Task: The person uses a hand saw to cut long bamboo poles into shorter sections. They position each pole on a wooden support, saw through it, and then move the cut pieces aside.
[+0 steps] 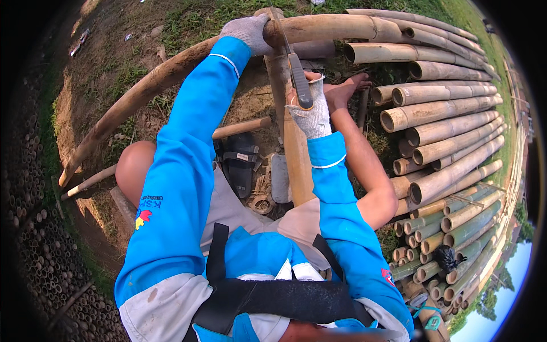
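Note:
A long bamboo pole (336, 27) runs across the far side, bent in the view, and appears to rest on a thicker upright-running bamboo piece (299, 157) between my legs. My gloved left hand (248, 34) is wrapped round the pole just left of that piece. Against the pole, right beside my left hand, lies the thin blade of a handsaw (300, 81). The saw's dark grip with an orange edge sits in my gloved right hand (312, 111), whose fingers close round it. The blade's tip runs out at the top of the view.
Cut bamboo poles (450, 114) lie stacked on the right, with greener ones (478, 219) nearer. A black sandal (238, 171) and a grey oblong block (280, 178) lie between my legs. A thinner stick (242, 127) crosses there. Many bamboo ends (48, 251) are piled at left.

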The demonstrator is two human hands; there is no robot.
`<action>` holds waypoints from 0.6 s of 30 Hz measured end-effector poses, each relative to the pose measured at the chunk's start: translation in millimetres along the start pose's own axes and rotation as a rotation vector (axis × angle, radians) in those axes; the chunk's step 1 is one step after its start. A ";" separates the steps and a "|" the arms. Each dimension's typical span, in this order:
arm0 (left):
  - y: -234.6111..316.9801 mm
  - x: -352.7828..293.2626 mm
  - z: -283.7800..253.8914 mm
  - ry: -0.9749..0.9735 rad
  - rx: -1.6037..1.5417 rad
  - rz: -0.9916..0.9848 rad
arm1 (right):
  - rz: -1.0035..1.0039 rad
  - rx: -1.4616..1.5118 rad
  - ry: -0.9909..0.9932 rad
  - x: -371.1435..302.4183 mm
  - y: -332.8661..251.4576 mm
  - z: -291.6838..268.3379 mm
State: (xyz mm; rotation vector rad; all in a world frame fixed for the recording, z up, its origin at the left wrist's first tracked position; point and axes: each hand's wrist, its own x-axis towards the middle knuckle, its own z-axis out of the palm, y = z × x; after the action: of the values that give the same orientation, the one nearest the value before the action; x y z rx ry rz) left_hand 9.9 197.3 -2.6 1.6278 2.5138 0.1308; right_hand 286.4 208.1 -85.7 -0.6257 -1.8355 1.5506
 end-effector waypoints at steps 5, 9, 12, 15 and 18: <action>-4.6 8.0 12.1 0.020 -0.008 0.014 | 0.120 -0.157 0.032 -186.5 -43.4 -44.0; -10.9 14.4 18.0 0.061 -0.018 0.048 | -0.072 -0.343 0.035 -174.8 -67.9 -47.5; -5.8 10.0 16.3 0.070 -0.031 0.026 | 0.043 -0.090 0.024 -57.9 -43.1 -17.3; -2.4 6.4 8.6 0.108 -0.009 0.015 | -0.070 -0.026 0.031 25.0 -7.4 5.7; -4.9 10.4 7.3 0.003 -0.029 0.020 | -0.053 -0.030 -0.007 -11.6 2.8 -2.7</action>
State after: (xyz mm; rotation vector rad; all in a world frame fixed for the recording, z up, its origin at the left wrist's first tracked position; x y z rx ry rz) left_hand 2.4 204.8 -11.3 1.6432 2.4867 0.1718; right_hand 296.1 202.1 -90.2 -0.5817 -1.8681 1.4955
